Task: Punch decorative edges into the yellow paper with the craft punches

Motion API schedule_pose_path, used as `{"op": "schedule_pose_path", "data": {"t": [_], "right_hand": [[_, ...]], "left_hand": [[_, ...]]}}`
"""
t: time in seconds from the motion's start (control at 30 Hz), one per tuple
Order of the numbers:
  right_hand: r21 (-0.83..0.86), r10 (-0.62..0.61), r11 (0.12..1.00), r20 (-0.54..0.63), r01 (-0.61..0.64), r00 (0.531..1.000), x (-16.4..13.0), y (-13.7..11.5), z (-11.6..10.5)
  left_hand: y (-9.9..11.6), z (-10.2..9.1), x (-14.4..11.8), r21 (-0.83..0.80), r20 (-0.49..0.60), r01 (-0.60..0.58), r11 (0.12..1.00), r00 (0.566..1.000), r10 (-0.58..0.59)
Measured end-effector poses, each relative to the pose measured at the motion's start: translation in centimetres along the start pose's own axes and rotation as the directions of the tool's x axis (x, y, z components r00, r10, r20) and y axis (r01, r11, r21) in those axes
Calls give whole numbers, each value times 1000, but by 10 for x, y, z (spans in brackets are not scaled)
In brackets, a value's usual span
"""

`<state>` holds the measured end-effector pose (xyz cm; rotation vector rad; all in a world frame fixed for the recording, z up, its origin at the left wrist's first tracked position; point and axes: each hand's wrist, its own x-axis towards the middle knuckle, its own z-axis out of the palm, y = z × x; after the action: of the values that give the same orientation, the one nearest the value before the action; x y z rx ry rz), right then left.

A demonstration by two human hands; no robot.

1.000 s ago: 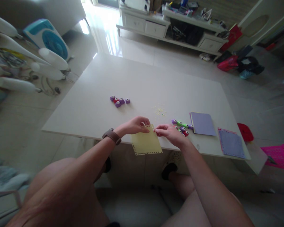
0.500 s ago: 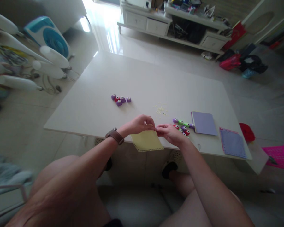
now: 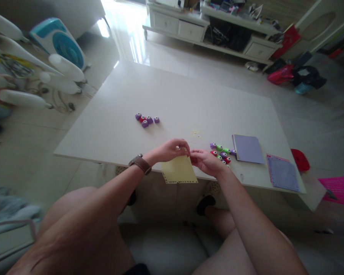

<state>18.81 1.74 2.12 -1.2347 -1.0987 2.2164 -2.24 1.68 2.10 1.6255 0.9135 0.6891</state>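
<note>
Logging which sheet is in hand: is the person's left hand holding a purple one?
No, the left hand grips a yellow sheet, and the purple sheets lie on the white table toward the right.

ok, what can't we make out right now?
All in the head view:
Yellow sheet: part of its far edge, covered by the left hand.
Right hand: whether it pinches anything; its own fingers hide that.
Yellow bits: exact shapes, too small.
Small pale thing: what it is, too small and blurred.
Pink basket: right end, cut off by the picture's edge.
</note>
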Motion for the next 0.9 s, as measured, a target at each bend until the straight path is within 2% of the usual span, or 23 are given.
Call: {"op": "schedule_pose_path", "data": {"t": [0.13,0.3,0.43,0.6,0.9], "right_hand": [[18,12,1000,24,-12,1000,-1,-2,3],[59,27,998,25,-29,999,-1,-4,7],[121,12,992,78,-22,997,3,0,4],[156,6,988,86,-19,996,6,5,0],[133,3,991,80,-14,997,4,2,6]], "left_hand": [[0,1,0,12,-5,-44,999,999,44],[6,3,-1,-56,23,-15,998,1000,17],[7,3,-2,-117,56,-13,993,998,19],[1,2,-1,-63,49,-58,996,997,61],[4,5,-1,14,33,-45,999,998,45]]}}
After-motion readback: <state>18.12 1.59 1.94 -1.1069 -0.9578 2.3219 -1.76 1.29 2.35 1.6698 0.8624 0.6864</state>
